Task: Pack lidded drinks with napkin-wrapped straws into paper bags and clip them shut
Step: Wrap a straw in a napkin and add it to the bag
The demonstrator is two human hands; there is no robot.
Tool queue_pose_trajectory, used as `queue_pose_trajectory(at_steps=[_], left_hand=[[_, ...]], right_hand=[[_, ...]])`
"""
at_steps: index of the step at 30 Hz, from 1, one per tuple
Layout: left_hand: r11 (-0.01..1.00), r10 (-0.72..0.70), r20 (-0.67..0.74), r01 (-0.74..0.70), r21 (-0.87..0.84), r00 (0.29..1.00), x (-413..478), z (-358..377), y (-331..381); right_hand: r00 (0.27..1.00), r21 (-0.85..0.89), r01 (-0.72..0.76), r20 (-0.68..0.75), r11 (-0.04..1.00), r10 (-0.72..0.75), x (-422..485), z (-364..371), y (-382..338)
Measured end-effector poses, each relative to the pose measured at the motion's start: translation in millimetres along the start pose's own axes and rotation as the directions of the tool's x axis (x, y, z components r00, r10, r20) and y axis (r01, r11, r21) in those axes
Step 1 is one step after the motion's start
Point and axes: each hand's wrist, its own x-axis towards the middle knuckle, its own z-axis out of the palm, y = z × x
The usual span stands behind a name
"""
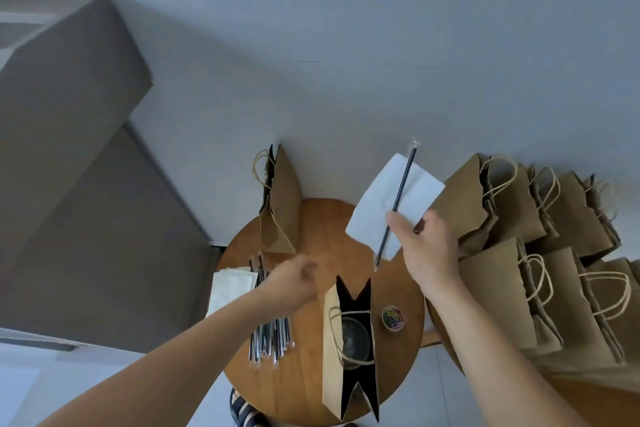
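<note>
A round wooden table (311,239) is standing on a pale grey floor. The right hand (426,246) is holding a white napkin (381,204) and a black straw (403,180) lying across it, pinched under the thumb above the table's far side. The left hand (294,282) is hovering over the pile of wrapped straws (270,340); it is blurred, so its grip is unclear. An open paper bag (332,357) is standing near the front edge with a lidded drink (355,336) inside. A tub of coloured clips (393,318) is sitting just beside it.
</note>
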Motion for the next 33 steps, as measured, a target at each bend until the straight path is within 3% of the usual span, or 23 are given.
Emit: queue_pose_trajectory(at_steps=[3, 6, 9, 12, 16, 19, 21, 23, 26, 33], left_hand=[[0.957, -0.160, 0.354, 0.056, 0.286, 0.922, 4, 31, -28], [0.947, -0.177, 0.478, 0.016, 0.322, 0.860, 3, 60, -29], [0.949, -0.161, 0.358, 0.046, 0.311, 0.920, 0, 85, -24], [0.950, -0.133, 0.207, 0.066, 0.306, 0.969, -8, 95, -27], [0.993, -0.115, 0.200, 0.106, 0.055, 0.973, -18, 98, -35], [0.991, -0.131, 0.203, 0.131, 0.009, 0.970, -21, 96, -41], [0.988, -0.155, 0.190, 0.156, 0.012, 0.969, -21, 95, -45], [0.983, -0.184, 0.183, 0.185, 0.014, 0.966, -22, 94, -45], [0.977, -0.202, 0.162, 0.211, -0.043, 0.966, -25, 94, -46], [0.958, -0.251, 0.088, 0.261, -0.120, 0.964, -29, 93, -52]], right_hand=[[0.998, -0.013, -0.058, -0.041, 0.998, 0.057, 1, 33, 15], [0.993, -0.090, -0.117, 0.001, 0.989, 0.118, -10, 64, 37], [0.982, -0.135, -0.178, 0.035, 0.975, 0.184, -23, 78, 51], [0.982, -0.223, -0.188, -0.019, 0.957, 0.188, -39, 73, 53], [0.989, -0.236, -0.138, -0.092, 0.962, 0.119, -54, 57, 53], [0.990, -0.227, -0.108, -0.116, 0.968, 0.083, -57, 55, 49], [0.996, -0.291, -0.081, -0.067, 0.953, 0.064, -59, 61, 48], [0.989, -0.290, -0.119, 0.053, 0.950, 0.140, -61, 70, 51], [0.942, -0.300, -0.191, 0.211, 0.935, 0.260, -64, 76, 62], [0.817, -0.583, -0.159, 0.375, 0.797, 0.438, -71, 36, 90]])
